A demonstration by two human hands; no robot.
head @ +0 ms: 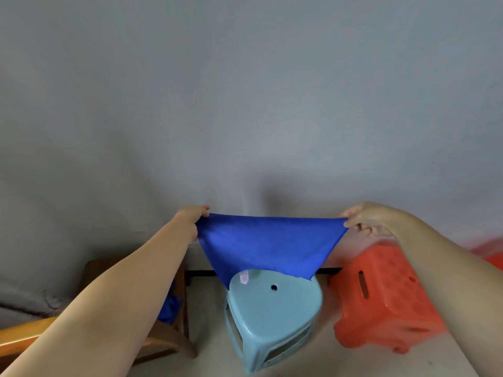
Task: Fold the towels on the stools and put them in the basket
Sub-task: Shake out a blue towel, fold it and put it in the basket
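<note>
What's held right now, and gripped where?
The blue towel, stretched between both hands above the light blue stool: the left hand pinches its upper left corner, the right hand its upper right corner.

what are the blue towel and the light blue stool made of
Blue towel: looks like thin soft cloth, maybe microfibre; it sags between the left hand and right hand. Light blue stool: likely moulded plastic, smooth with a slight sheen.
</note>
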